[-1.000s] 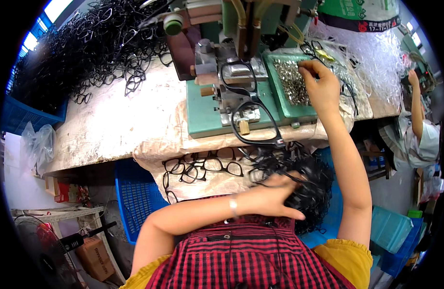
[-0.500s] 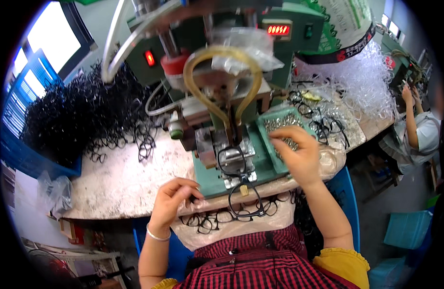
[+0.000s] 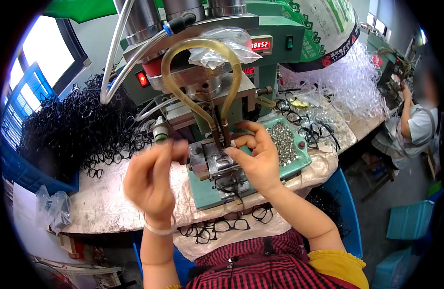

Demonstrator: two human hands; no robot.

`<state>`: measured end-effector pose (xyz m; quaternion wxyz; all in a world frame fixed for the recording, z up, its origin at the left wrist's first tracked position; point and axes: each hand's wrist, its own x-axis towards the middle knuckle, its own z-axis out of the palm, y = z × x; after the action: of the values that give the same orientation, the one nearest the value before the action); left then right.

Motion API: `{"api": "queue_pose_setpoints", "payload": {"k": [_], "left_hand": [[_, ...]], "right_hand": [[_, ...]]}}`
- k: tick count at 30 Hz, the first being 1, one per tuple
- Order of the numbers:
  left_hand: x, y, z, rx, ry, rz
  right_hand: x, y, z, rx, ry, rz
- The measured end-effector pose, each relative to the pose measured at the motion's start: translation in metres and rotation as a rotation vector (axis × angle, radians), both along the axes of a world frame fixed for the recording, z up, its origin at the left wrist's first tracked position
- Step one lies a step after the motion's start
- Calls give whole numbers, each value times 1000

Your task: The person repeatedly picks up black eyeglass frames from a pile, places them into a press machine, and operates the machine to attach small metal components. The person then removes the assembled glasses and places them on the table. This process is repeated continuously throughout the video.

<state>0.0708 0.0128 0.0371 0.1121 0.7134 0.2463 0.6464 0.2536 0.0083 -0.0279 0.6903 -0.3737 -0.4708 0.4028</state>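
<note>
My right hand (image 3: 259, 156) is at the working head of a green bench press (image 3: 222, 166), thumb and fingertips closed together beside the dark tool tips under a looped yellowish tube (image 3: 234, 77). Whatever they pinch is too small to make out. My left hand (image 3: 152, 180) is smeared by motion, raised left of the metal fixture and just below a green-tipped knob (image 3: 161, 134). A dark eyeglass frame (image 3: 237, 192), partly hidden and blurred, sits at the fixture's front. Right of my right hand lies a green tray (image 3: 301, 156) of small metal parts (image 3: 282, 144).
Black eyeglass frames (image 3: 72, 125) are heaped at the left by a blue crate (image 3: 24, 154). More frames (image 3: 222, 226) lie on plastic sheeting before me. Clear strips (image 3: 328, 84) pile up behind right. A blue bin (image 3: 345, 207) stands below. A person (image 3: 415, 115) sits far right.
My right hand has moved left from the parts tray to the press head. My left hand has risen from the table edge toward the knob. The eyeglass frame's front has shifted, and the view has moved.
</note>
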Motion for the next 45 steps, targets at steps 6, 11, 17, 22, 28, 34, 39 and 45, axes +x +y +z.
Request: {"api": "queue_pose_setpoints", "payload": {"k": [6, 11, 17, 22, 28, 34, 39, 45], "left_hand": [[7, 16, 1, -75, -158, -57], [8, 14, 6, -148, -199, -119], [6, 17, 9, -168, -192, -146], [3, 15, 10, -225, -214, -134], [-20, -35, -8, -323, 141, -433], [-99, -95, -116, -1100, 1111, -169], [-45, -105, -211, -738, 1044, 138], [-45, -112, -237, -683, 1223, 192]], "right_hand": [[-5, 1, -2, 51, -41, -26], [-13, -2, -4, 7, 42, -21], [-23, -5, -11, 18, 112, -84], [-26, -7, -1, -87, 187, -10], [12, -52, 5, 83, -475, -100], [91, -122, -70, -484, -792, 529], [58, -111, -183, -321, -1203, 293], [21, -112, -208, -331, -1567, 61]]}}
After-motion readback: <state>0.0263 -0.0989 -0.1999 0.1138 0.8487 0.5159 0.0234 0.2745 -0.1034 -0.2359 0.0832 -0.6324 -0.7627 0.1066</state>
